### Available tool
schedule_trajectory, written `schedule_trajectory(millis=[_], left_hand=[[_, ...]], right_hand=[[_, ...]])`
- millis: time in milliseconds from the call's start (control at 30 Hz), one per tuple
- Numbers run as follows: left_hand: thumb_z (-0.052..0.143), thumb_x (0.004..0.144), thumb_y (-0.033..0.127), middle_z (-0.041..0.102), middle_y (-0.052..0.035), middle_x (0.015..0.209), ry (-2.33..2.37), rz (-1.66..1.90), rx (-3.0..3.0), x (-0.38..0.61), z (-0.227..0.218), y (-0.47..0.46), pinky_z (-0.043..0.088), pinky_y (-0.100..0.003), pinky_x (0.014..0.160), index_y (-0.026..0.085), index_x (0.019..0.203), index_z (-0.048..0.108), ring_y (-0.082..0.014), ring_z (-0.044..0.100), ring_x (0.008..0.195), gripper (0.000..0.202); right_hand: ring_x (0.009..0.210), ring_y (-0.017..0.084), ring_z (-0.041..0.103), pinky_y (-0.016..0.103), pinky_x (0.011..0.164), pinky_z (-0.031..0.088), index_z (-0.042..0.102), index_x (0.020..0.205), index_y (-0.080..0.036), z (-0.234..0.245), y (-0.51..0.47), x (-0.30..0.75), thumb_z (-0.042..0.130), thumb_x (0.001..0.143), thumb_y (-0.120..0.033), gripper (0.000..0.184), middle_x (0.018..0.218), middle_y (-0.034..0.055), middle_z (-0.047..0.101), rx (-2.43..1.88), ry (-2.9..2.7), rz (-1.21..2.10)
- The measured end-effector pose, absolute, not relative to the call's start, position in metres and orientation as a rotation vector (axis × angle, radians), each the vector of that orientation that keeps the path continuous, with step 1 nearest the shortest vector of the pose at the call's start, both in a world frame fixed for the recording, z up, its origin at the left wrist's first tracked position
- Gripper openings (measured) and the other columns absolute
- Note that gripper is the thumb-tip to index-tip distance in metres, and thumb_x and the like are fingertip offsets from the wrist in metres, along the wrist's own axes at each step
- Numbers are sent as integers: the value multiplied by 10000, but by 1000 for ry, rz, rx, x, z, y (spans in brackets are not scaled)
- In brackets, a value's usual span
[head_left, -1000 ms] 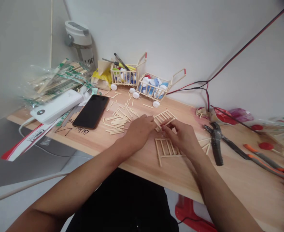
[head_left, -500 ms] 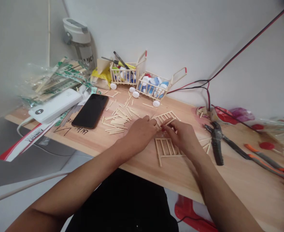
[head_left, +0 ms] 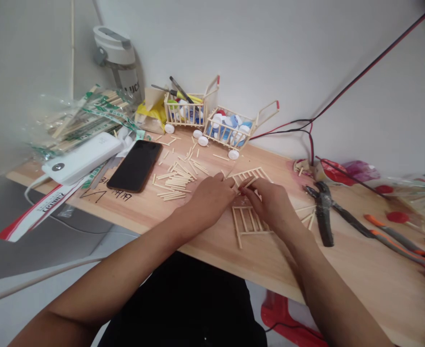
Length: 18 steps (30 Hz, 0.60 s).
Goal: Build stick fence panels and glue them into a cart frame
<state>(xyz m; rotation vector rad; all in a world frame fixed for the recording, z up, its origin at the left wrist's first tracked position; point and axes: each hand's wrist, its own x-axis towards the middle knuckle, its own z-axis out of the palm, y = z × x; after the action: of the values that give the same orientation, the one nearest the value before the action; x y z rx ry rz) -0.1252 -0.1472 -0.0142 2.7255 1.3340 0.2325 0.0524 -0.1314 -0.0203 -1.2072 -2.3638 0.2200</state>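
Observation:
My left hand and my right hand meet over a small ladder-like panel of thin wooden sticks on the wooden table. The right fingers pinch a short wooden stick against that panel. The left fingers curl at the panel's left end and touch it. A second stick panel lies flat just below, partly under my right hand. A pile of loose cut sticks lies left of my left hand.
Two stick-built carts with bottle caps stand at the back wall. A black phone, a white power bank and bagged chopsticks lie left. Black pliers, orange-handled tools and red-black wires are on the right.
Both hands stayed over the stick panel with only slight finger shifts. The view drifted a little.

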Motion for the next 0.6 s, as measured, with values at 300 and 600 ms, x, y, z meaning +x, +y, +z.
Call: schedule_trajectory(millis=[300, 600], left_hand=[[447, 933, 166, 636, -86, 998, 1348, 323, 2617, -129, -17, -146, 445, -312, 786, 140, 990, 683, -206, 538, 954, 244], [479, 892, 128, 660, -49, 909, 1340, 826, 2404, -136, -30, -140, 443, -299, 818, 159, 994, 696, -181, 571, 896, 241]], right_hand=[[672, 175, 608, 272, 624, 407, 622, 783, -190, -22, -129, 53, 534, 872, -208, 126, 727, 38, 675, -1226, -2347, 268], [611, 140, 563, 255, 598, 392, 616, 773, -193, -16, -133, 55, 539, 892, -277, 165, 670, 7, 632, -1204, -2288, 330]])
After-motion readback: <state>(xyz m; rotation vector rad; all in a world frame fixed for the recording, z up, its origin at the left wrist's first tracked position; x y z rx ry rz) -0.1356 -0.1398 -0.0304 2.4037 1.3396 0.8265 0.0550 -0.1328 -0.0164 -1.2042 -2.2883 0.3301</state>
